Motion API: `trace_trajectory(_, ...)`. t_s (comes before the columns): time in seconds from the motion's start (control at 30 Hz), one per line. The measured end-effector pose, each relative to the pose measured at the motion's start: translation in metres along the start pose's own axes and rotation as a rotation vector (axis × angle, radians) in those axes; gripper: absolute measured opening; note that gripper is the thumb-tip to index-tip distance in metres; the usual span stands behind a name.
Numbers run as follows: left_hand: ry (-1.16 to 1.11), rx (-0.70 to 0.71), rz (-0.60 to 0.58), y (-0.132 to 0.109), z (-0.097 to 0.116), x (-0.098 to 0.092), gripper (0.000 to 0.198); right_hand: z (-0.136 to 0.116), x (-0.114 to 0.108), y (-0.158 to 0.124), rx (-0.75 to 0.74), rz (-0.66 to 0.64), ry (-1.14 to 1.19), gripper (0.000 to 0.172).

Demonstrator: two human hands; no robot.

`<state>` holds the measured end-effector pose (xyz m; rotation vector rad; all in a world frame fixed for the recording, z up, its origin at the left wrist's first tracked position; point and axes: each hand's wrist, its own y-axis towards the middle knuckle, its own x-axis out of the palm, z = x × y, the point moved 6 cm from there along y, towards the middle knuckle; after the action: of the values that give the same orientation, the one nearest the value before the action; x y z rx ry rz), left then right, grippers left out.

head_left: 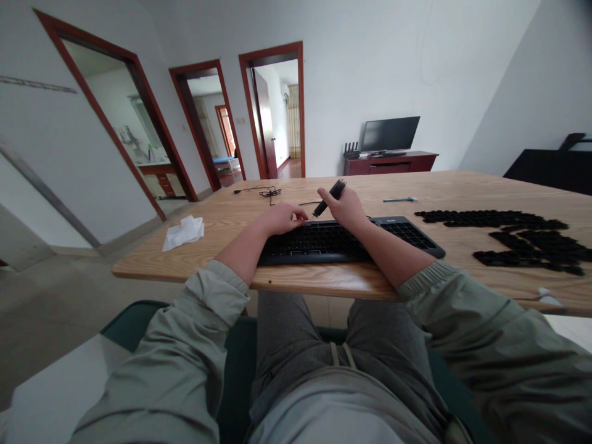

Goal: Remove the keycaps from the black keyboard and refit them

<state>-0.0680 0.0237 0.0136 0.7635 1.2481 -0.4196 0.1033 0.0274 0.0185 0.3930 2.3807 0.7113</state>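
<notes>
A black keyboard (402,237) lies on the wooden table (324,277) in front of me, most of its keycaps off. My right hand (346,208) is closed round a black pen-shaped tool (329,197), whose tip points down at the keyboard's top row. My left hand (282,219) rests on the keyboard's upper left part, fingers curled, fingertips close to the tool's tip; what they pinch, if anything, is too small to see.
Rows of removed black keycaps (509,231) lie at the right. A crumpled white tissue (184,232) sits near the left edge, a black cable (266,192) and a blue tool (400,199) farther back. Beyond stand a TV (390,134) on a cabinet, and doorways.
</notes>
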Motion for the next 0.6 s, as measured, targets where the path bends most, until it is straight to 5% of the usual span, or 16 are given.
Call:
trace_trajectory(0.33,-0.001,0.042,-0.028,0.0,0.002,0.003,0.02,-0.009,0.005,-0.006,-0.143,-0.07,0.05,0.042)
trace_trajectory(0.6,0.044,0.097,-0.035,0.0,0.002,0.005,0.021,-0.014,0.008,-0.009,-0.297,-0.3,0.21,0.033)
